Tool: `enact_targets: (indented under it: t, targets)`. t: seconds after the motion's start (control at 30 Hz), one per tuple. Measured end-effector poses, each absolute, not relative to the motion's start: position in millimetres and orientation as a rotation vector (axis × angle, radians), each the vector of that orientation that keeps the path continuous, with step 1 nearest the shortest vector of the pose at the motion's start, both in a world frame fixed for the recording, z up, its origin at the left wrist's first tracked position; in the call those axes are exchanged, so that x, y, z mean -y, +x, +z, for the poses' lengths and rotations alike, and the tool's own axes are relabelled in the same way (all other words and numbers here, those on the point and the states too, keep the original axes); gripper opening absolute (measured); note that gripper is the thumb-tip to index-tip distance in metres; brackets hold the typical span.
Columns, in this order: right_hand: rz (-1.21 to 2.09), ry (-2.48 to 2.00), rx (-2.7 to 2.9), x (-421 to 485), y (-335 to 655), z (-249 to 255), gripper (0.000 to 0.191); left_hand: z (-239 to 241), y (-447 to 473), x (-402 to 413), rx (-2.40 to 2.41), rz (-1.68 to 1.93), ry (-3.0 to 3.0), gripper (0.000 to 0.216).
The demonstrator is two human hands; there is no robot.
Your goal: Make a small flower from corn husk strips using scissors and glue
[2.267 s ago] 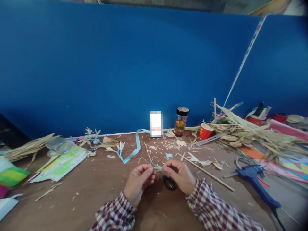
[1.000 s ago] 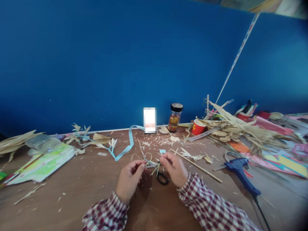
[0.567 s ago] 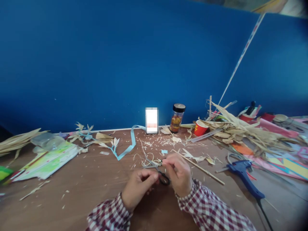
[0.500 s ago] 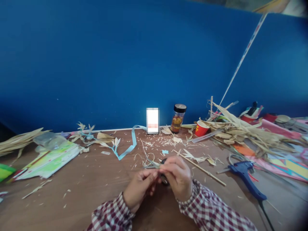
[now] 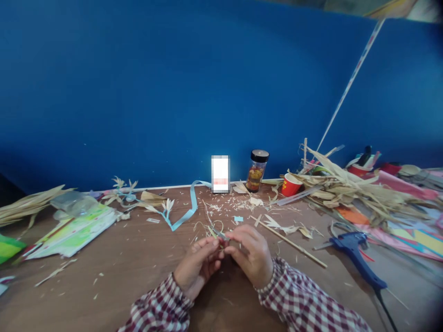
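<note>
My two hands meet over the brown table (image 5: 138,276), just in front of me. My left hand (image 5: 198,263) is closed in a pinch on a thin strip of dry straw (image 5: 212,233). My right hand (image 5: 252,254) is closed around small scissors (image 5: 220,234). Only the grey blades show, pointing up and left between my fingertips. The black handles are hidden under my right fingers. Both wrists wear red-and-white checked sleeves. Straw clippings lie scattered on the table beyond the hands.
A light blue ribbon (image 5: 188,213) curls at centre left. A black-lidded jar (image 5: 258,170) and a red cup (image 5: 290,184) stand by the blue wall. A pile of dry husks (image 5: 349,191), a blue glue gun (image 5: 358,251) and a wooden stick (image 5: 294,243) lie right. Green papers (image 5: 76,228) lie left.
My hands were apart, pulling a straw strip over scissors lying on the table. They have come together, the right hand has closed over the scissors' handles, and the blades are now raised.
</note>
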State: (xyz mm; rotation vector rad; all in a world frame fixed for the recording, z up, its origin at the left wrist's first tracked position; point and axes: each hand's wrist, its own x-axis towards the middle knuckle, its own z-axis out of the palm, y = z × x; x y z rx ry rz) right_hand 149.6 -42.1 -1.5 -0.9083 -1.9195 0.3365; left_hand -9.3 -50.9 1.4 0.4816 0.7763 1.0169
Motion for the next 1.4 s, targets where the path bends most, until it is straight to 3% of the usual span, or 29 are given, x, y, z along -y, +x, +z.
enact_targets:
  t: [0.23,0.47,0.6,0.77,1.0,1.1,1.27,1.4]
  targets:
    - [0.257,-1.351,2.110,20.6,165.1,-4.7,0.007,1.0,-16.6,42.7,-1.008,1.142,0.513,0.015]
    - [0.253,-1.324,2.350,26.4,167.9,-5.1,0.027,2.3,-16.6,41.9,-1.018,1.207,0.539,0.018]
    - [0.299,-1.280,2.371,22.9,173.9,-7.2,0.021,3.1,-17.4,40.5,-0.989,1.272,0.585,0.023]
    - [0.397,-1.150,2.372,15.4,184.1,-8.7,0.011,1.5,-17.9,38.1,-1.004,1.336,0.555,0.014]
    - [0.371,-1.258,2.345,16.5,184.8,-0.5,0.008,0.5,-20.7,36.7,-0.999,1.350,0.521,0.013]
    - [0.550,-1.322,2.294,14.5,188.2,5.8,0.006,1.1,-24.5,35.5,-0.991,1.369,0.514,0.011]
    - [1.205,-1.162,1.970,9.6,187.2,4.4,0.007,0.4,-27.2,34.3,-0.975,1.389,0.505,0.009]
    - [1.390,-1.119,1.685,13.5,171.7,-6.6,0.033,-1.6,-26.3,33.9,-0.978,1.389,0.492,0.007]
